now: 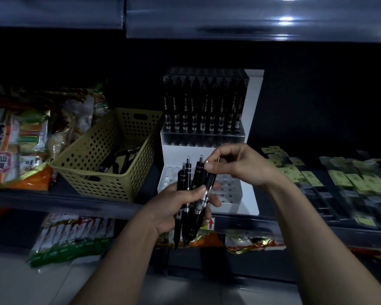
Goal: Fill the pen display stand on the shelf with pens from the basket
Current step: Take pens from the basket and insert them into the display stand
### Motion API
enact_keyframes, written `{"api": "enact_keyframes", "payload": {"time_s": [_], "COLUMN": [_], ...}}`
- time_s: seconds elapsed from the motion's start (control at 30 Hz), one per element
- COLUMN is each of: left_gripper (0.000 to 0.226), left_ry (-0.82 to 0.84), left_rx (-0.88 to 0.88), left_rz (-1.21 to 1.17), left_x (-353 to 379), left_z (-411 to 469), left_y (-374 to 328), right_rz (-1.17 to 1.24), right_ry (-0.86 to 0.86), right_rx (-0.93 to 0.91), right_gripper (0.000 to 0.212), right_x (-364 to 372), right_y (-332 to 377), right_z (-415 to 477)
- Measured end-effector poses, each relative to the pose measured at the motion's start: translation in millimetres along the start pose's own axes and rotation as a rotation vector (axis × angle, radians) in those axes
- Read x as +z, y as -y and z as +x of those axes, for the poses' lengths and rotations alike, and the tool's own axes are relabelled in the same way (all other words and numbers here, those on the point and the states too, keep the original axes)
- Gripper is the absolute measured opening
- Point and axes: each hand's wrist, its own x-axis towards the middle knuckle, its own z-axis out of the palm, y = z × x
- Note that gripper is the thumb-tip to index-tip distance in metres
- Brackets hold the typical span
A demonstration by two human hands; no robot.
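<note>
Head view: left hand (174,208) fingers clamp pen bundle (188,208); right hand (235,165) fingers pinch one pen's top.

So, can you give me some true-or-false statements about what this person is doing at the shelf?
1. The left hand grips a bunch of black pens. True.
2. Many holes in the lower tier of the display stand are unfilled. True.
3. The stand's upper tier is empty. False: a row of black pens fills it.
4. The right hand pinches the top of one pen in the bunch. True.
5. The basket stands to the right of the stand. False: it stands to the stand's left.
6. The basket holds nothing. False: a few dark pens lie in it.
</note>
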Motion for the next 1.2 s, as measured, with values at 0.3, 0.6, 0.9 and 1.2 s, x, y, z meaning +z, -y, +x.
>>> {"api": "enact_keyframes", "payload": {"time_s": [0.3, 0.6, 0.9, 1.2], "left_gripper": [0.050, 0.012, 0.008, 0.018], "left_ry": [-0.086, -0.177, -0.284, -0.308], "left_rx": [-0.088, -0.003, 0.195, 0.209], "left_rz": [-0.123, -0.464, -0.665, -0.601], "left_x": [-1.4, -8.6, -14.0, -12.2], "left_z": [0.3, 1.2, -2.7, -7.3], "left_y": [0.0, -4.4, -11.6, -13.3], "right_rz": [0.033, 0.263, 0.479, 0.717], "right_ry": [-0.083, -0.109, -0.218, -0.450], "right_rx": [0.084, -0.002, -0.057, -0.094], "right_gripper": [0.009, 0.012, 0.013, 0.015], "right_x": [-1.7, -11.5, -10.3, 25.7], "right_y": [-0.4, -4.3, -6.0, -2.1], "right_z": [2.0, 2.4, 4.9, 19.5]}}
